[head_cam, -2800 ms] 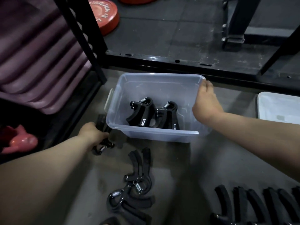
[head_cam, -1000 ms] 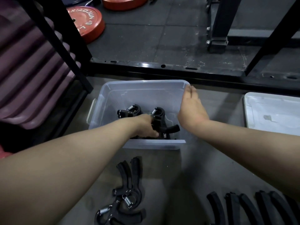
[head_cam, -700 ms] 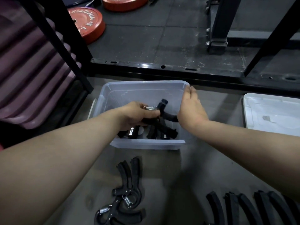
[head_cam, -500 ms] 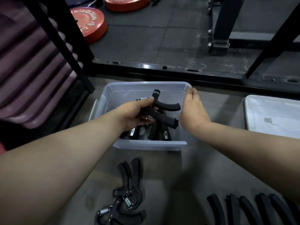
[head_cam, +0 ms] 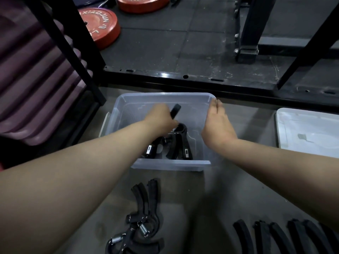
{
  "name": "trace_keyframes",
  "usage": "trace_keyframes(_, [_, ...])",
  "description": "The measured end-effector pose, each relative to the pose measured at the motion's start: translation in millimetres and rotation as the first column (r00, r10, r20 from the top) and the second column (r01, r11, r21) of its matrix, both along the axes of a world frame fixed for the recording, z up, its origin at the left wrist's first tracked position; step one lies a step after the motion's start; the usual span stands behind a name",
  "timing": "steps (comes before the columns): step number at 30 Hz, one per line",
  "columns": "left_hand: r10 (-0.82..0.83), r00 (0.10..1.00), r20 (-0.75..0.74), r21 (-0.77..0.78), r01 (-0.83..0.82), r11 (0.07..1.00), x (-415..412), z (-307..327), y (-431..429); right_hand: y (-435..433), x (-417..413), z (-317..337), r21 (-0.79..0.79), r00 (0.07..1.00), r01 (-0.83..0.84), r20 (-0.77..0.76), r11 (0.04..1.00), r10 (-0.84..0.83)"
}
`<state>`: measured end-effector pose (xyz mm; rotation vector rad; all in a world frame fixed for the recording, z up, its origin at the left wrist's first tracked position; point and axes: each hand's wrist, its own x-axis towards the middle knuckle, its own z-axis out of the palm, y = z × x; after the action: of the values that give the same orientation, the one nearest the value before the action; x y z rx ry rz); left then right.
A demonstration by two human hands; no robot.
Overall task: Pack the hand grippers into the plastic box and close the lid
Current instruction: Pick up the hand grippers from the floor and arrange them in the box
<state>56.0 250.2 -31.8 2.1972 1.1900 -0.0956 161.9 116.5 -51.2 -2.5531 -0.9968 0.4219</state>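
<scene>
L hand (head_cam: 161,118) wraps a hand gripper (head_cam: 175,110) inside the plastic box (head_cam: 165,96); R hand (head_cam: 217,123) flat on its wall. I'd watch: handle could snag packed grippers (head_cam: 176,143), jam stack.

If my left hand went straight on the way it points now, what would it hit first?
Probably the far wall of the plastic box. The left hand, gripping a hand gripper, points away from you inside it, and the handle tip would likely touch first; depth is unclear.
</scene>
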Motion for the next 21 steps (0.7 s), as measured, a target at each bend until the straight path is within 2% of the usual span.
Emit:
trace_keyframes(1, [-0.041,0.998,-0.045,-0.008,0.041,0.999,4.6,-4.8,-6.8,0.1,0.4,0.3,-0.001,1.000,0.002,0.003,1.000,-0.002])
trace_keyframes(6, [-0.141,0.977,-0.162,-0.258,0.096,0.961,10.8,-34.7,-22.3,0.2,1.6,0.3,0.003,1.000,0.000,-0.001,1.000,0.000])
trace_keyframes(8, [-0.100,0.979,-0.176,-0.324,0.038,0.945,6.7,-40.9,-14.3,0.3,1.7,-0.7,0.007,1.000,-0.003,-0.006,1.000,0.003])
trace_keyframes(10, [-0.056,0.985,-0.166,-0.259,0.011,0.966,2.3,-39.7,-6.7,0.4,2.6,-2.6,0.013,1.000,0.000,-0.001,1.000,0.000])
trace_keyframes(12, [-0.093,0.973,-0.213,-0.066,0.081,0.995,-4.0,-38.6,1.8,0.8,3.3,-3.6,0.016,1.000,-0.003,0.003,1.000,0.003])
trace_keyframes(14, [-0.169,0.935,-0.313,0.022,0.185,0.982,-11.3,-35.3,0.4,0.5,3.8,-3.9,0.020,1.000,-0.006,-0.004,1.000,0.006])
trace_keyframes(18, [-0.251,0.899,-0.360,-0.036,0.255,0.966,-15.6,-46.6,-17.3,0.1,3.7,-2.9,0.033,1.000,-0.005,-0.018,0.999,0.006])
trace_keyframes(21, [-0.247,0.900,-0.360,-0.023,0.256,0.966,-13.4,-53.3,-23.2,0.1,2.9,-2.3,0.024,1.000,-0.008,-0.026,1.000,0.009])
